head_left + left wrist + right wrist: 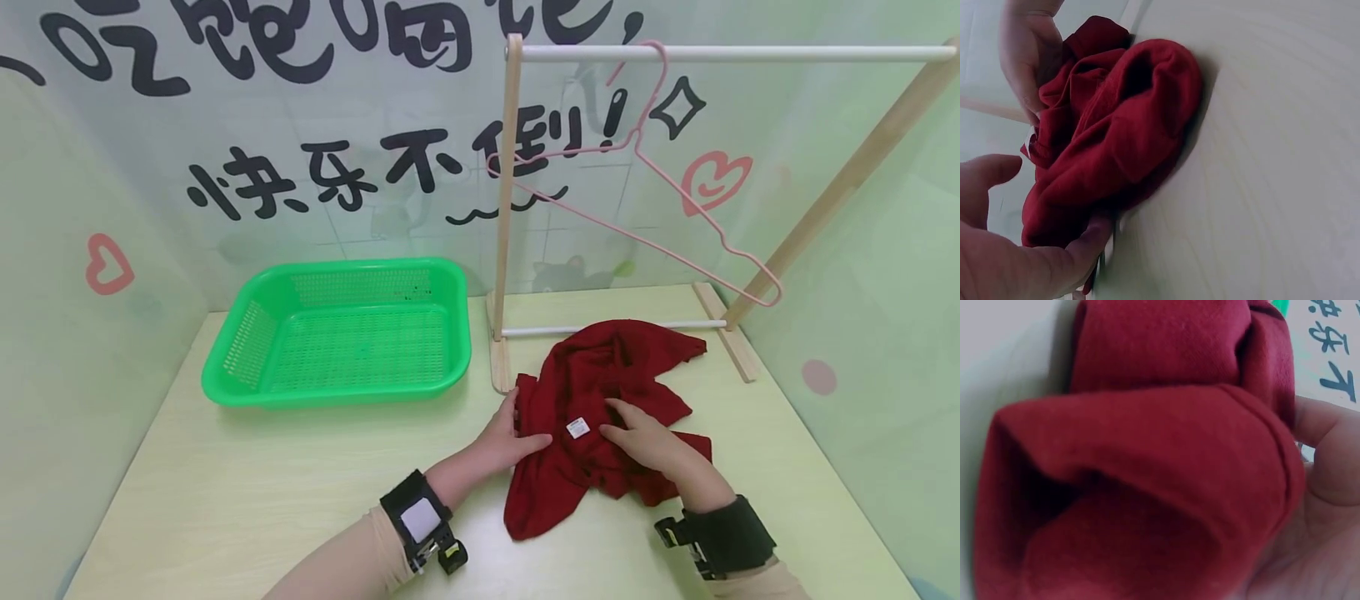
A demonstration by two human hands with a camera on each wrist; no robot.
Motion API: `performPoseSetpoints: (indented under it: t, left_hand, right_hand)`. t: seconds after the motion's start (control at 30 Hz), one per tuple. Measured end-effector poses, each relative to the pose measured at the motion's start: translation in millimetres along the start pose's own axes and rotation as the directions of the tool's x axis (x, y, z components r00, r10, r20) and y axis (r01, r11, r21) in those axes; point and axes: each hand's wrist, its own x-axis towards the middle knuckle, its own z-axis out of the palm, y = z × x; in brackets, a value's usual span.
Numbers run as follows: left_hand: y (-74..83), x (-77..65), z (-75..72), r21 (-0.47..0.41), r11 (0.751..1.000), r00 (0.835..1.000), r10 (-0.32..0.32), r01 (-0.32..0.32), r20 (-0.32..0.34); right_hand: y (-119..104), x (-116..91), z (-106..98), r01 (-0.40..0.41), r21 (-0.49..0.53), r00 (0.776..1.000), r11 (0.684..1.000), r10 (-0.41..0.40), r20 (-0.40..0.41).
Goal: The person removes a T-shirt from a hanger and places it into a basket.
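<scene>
A crumpled red garment [600, 375] lies on the table, with a small white label [577, 427] showing near its middle. At its left edge is my left hand [513, 437]; the left wrist view shows the thumb [997, 170] raised off the cloth and the fingers partly under its edge. My right hand [645, 437] touches the garment just right of the label, thumb and index finger apart in the head view. Folds of red cloth [1147, 456] hide the right fingertips in the right wrist view.
A green plastic basket [337, 392] stands at the back left. Behind the garment stands a wooden rack [506, 208] with white rods; a pink hanger [720, 229] hangs from its top rod [750, 54]. Printed sheets [300, 225] wall the table.
</scene>
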Motion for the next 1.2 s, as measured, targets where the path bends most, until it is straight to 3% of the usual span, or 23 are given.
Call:
performPoseSetpoints:
  t: [0.17, 0.33, 0.6, 0.93, 1.2]
  left_hand:
    - [0.7, 2.0, 3.4, -0.016, 1.000, 1.000, -0.014, 0.014, 0.020]
    - [3.9, 2.8, 6.2, 0.042, 0.999, 0.999, -0.031, 0.030, 0.034]
    - [10.2, 2.2, 11.4, 0.025, 0.999, 0.998, -0.046, 0.045, 0.037]
    - [12.3, 1.1, 5.4, 0.076, 0.997, 1.000, -0.004, 0.003, 0.006]
    - [19.4, -1.1, 0.9, 0.067, 0.996, 0.998, 0.059, -0.059, 0.009]
  right_hand:
    - [-9, 1, 5, 0.020, 0.032, 1.000, 0.999, -0.020, 0.021]
    - [-18, -1, 7, 0.009, 0.113, 0.999, 0.994, -0.013, 0.036]
    - [-23, 2, 12, 0.013, 0.272, 0.998, 0.962, -0.029, 0.057]
    - [-29, 0, 13, 0.071, 0.396, 0.990, 0.916, -0.114, 0.085]
    - [-38, -9, 10, 0.091, 0.384, 0.985, 0.919, -0.141, 0.104]
